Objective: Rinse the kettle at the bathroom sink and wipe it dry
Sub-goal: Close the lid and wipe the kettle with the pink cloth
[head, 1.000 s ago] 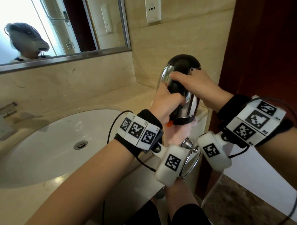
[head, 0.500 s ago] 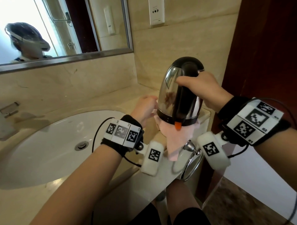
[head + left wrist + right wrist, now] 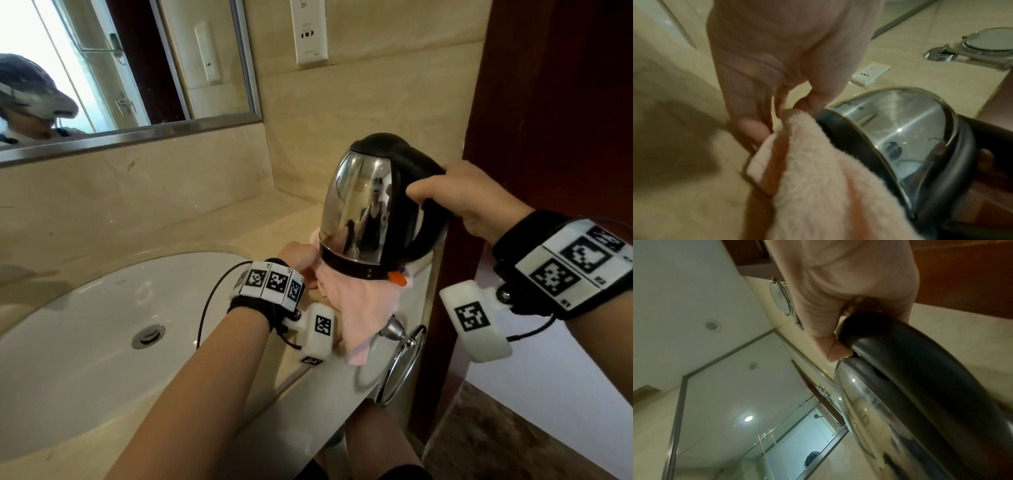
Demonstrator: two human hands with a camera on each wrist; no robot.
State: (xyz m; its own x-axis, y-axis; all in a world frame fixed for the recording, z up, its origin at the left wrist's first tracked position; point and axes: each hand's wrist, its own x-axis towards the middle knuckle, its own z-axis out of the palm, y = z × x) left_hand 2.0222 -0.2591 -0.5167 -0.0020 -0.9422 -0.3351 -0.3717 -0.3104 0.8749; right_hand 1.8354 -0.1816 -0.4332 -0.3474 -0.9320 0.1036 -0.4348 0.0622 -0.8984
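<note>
A shiny steel kettle [image 3: 363,209] with a black lid, handle and base stands on a pink towel [image 3: 359,308] at the counter's right end. My right hand [image 3: 455,198] grips the black handle [image 3: 920,369] near its top, tilting the kettle slightly left. My left hand [image 3: 298,257] is low at the kettle's left side and pinches the towel's edge [image 3: 797,123] by the black base ring [image 3: 838,129]. The towel hangs over the counter's front edge. An orange switch [image 3: 397,277] sticks out below the handle.
A white oval sink [image 3: 85,342] with a metal drain [image 3: 149,335] lies to the left. A chrome towel ring [image 3: 400,359] hangs off the counter front. A wall socket [image 3: 310,31] and mirror [image 3: 120,68] are behind; a dark wooden door frame [image 3: 548,102] stands right.
The kettle turned so its handle now points right instead of toward me. My left hand left the handle and dropped to the towel at the kettle's base.
</note>
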